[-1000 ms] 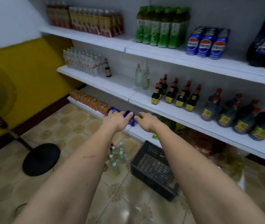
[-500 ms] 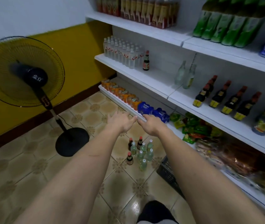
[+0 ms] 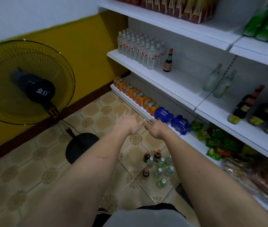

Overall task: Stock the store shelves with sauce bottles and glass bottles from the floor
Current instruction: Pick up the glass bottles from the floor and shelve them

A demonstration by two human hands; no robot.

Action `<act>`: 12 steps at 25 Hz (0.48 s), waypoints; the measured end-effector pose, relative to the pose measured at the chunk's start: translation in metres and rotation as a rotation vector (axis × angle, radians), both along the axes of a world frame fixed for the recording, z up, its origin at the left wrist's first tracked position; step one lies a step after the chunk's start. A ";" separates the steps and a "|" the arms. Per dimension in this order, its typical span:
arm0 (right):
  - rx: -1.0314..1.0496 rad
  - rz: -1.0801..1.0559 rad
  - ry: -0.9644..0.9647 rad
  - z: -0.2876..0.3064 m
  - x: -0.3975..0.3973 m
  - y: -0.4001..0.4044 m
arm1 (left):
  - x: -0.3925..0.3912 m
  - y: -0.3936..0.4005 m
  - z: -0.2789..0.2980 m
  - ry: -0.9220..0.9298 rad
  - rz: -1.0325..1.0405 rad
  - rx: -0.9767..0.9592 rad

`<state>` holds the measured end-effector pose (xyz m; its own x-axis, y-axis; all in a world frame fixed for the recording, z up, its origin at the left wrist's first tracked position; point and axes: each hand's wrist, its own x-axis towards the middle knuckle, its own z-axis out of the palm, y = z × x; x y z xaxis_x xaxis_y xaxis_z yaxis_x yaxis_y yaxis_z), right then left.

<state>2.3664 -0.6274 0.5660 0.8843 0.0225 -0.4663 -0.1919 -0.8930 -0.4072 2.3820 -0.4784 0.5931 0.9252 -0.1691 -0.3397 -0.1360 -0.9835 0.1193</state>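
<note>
Left hand: the left hand [image 3: 126, 122] is at frame centre, stretched forward over the floor, fingers spread and straight, holding nothing.
Right hand: the right hand [image 3: 157, 129] is just beside the left, thumb tips close together; its fingers point away from the camera and down, so their curl cannot be told. Nothing is seen in its grip.
Floor bottles: a cluster stands on the tiled floor [image 3: 31, 169] at lower centre, between the two forearms. Three dark sauce bottles [image 3: 147, 156] with red caps stand on its left and far side; the clear glass bottles [image 3: 160, 173] fill the rest.
Middle shelf: the white middle shelf [image 3: 171, 82] at upper right carries packed clear bottles at its left end, one dark red-capped bottle [image 3: 168, 60] beside them, and two pale glass bottles [image 3: 218, 81] further right.
Right shelf section: larger dark bottles [image 3: 246, 104] with yellow labels stand at the right edge.
Bottom shelf: orange packs [image 3: 136, 95] then blue packs [image 3: 172, 117], running toward lower right.
Fan: a standing fan [image 3: 25, 82] occupies the left of the frame.
</note>
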 end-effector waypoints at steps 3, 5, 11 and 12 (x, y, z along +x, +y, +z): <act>-0.009 -0.085 0.049 -0.018 0.033 0.014 | 0.047 0.017 -0.017 0.024 -0.072 0.024; -0.010 -0.189 0.066 -0.031 0.050 0.027 | 0.075 0.028 -0.033 0.044 -0.151 0.043; 0.037 -0.545 0.130 -0.056 0.066 0.071 | 0.137 0.046 -0.058 0.091 -0.480 0.058; 0.051 -0.598 0.139 -0.055 0.067 0.073 | 0.147 0.046 -0.059 0.096 -0.534 0.071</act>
